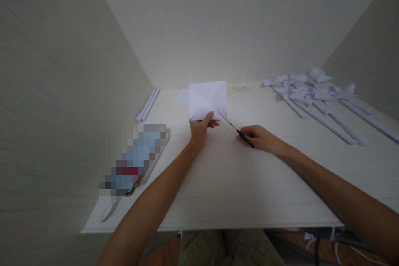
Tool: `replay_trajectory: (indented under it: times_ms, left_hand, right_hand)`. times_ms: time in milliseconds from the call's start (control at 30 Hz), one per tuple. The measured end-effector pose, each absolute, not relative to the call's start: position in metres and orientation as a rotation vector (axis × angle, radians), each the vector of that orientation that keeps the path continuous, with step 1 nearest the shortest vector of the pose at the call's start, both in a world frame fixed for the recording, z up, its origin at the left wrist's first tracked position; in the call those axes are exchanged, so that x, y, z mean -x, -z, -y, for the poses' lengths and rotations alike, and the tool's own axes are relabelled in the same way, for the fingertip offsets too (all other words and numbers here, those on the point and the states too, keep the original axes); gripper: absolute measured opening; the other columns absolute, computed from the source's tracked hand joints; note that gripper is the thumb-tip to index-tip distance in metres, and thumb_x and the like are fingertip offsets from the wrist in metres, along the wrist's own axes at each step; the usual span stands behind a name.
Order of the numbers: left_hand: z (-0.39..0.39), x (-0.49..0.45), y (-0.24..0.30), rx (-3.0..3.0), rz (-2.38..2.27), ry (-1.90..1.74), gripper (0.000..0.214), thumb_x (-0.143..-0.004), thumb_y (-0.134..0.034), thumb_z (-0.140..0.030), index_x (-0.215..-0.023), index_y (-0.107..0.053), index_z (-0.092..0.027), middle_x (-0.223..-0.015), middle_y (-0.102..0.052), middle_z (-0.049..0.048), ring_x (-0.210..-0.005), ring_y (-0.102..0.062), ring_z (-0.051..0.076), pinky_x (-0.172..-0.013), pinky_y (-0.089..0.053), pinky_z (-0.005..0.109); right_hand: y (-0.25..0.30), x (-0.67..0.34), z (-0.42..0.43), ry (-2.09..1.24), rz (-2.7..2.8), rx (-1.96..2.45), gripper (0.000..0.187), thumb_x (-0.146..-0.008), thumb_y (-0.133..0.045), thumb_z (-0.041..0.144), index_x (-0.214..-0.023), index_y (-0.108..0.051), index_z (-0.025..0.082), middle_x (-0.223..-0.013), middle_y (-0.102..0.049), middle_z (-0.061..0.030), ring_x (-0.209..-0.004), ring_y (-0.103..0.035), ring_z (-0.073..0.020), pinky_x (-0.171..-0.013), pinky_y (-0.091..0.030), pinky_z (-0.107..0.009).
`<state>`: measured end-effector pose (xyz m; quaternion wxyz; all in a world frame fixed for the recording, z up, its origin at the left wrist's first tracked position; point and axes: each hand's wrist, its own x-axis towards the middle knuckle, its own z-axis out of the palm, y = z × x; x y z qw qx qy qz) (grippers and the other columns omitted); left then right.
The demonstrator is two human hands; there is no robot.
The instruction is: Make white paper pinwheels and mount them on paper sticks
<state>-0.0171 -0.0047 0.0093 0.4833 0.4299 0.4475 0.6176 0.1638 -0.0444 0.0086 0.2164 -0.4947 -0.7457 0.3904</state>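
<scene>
A square of white paper [207, 96] with diagonal crease lines is held up above the table. My left hand [204, 124] pinches its lower edge, thumb in front and fingers behind. In my right hand [254, 136] is a pair of scissors [238, 132] with dark handles. Their thin blades reach up and left to the lower right part of the paper, along a diagonal. Whether the blades are parted I cannot make out. Behind the held square, another white paper piece [182, 97] lies on the table, partly hidden.
Several paper pinwheels [307, 89] on rolled paper sticks lie at the right. Rolled paper tubes [148, 104] lie at the back left. A pixelated bluish object [137, 153] is at the left. Walls enclose the white table [215, 199] at left, back and right.
</scene>
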Motion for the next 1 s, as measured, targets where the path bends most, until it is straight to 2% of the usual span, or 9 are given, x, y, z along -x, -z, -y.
replay_trajectory:
  times_ms: [1000]
  left_hand:
    - [0.0112,0.0147,-0.0103,-1.143,-1.087,-1.411,0.024,-0.065,-0.062,-0.032,-0.054,-0.058,-0.011,-0.055,-0.066,0.0080,-0.042,-0.057,0.012,-0.044,-0.044,0.023]
  right_hand:
    - [-0.0145,-0.1621,0.0475,-1.161,2.004,1.359,0.040,-0.071,-0.050,0.053,-0.053,-0.038,0.019,-0.049,-0.035,0.0044,-0.046,-0.032,-0.0078,-0.044,-0.021,-0.023]
